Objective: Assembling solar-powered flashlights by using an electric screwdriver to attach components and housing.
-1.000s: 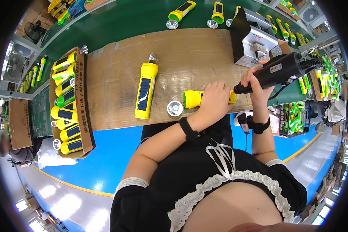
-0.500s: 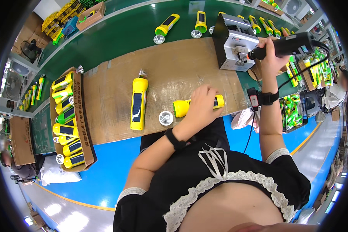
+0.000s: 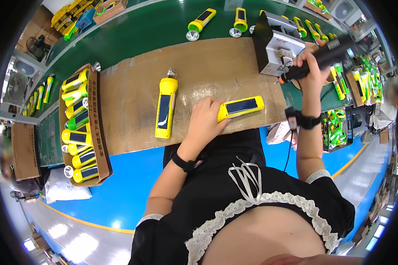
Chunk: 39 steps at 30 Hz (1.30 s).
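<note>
My left hand is wrapped round the head end of a yellow flashlight, which lies with its dark solar panel facing up. The hand hides that end and the silver reflector cup beside it. In my right hand is a black corded electric screwdriver. Its orange-ringed tip points left, just in front of a silver and black screw feeder. Left of my left hand lies a second yellow flashlight, with a loose reflector at its head.
A cardboard sheet covers the near part of the green table. At the left, a carton holds several flashlights. More flashlights with loose reflectors lie along the back. A crate of green and white parts stands at the right.
My left hand has slid left along the flashlight to its head end, uncovering the panel, and the flashlight is tilted more. The screwdriver tip has dropped away from the screw feeder.
</note>
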Each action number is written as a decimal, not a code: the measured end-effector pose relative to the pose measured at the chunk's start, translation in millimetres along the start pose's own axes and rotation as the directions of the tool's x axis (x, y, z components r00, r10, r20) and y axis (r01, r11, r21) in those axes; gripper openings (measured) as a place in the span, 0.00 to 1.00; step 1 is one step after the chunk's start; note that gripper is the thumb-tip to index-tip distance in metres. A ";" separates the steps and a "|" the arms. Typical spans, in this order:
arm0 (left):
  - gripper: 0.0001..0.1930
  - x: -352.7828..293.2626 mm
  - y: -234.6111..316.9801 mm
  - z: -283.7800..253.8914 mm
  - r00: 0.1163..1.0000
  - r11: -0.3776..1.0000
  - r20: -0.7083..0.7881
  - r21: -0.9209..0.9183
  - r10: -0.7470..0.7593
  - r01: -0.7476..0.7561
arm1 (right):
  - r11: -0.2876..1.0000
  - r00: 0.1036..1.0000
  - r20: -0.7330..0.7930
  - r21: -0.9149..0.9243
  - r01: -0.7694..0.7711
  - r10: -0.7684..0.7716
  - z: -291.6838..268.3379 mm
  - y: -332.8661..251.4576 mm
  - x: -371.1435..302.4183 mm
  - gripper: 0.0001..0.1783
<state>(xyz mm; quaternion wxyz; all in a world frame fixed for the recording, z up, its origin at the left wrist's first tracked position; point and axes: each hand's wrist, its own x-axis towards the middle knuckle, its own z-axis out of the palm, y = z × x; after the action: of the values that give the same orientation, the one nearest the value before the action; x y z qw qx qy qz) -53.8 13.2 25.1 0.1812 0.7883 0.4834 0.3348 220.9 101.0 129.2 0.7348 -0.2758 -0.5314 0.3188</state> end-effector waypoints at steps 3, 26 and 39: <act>0.23 1.9 8.7 6.7 0.997 1.000 -0.081 0.026 -0.006 0.008 | 0.990 0.996 0.074 0.136 0.041 -0.051 32.5 -18.8 -48.4 0.32; 0.25 -3.3 18.8 11.6 0.981 0.987 -0.176 0.122 -0.085 0.107 | 0.998 0.971 0.232 0.039 0.046 -0.053 93.9 0.4 -128.6 0.31; 0.26 -0.1 9.7 16.3 0.986 0.994 -0.157 0.085 -0.050 0.064 | 1.000 0.966 0.257 -0.010 -0.010 0.012 102.4 9.1 -122.2 0.28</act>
<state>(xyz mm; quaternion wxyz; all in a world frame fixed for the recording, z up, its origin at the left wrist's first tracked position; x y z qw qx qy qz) -36.1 9.3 19.4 0.1167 0.7532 0.5329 0.3676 93.0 20.6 77.5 0.6568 -0.2382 -0.6220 0.3535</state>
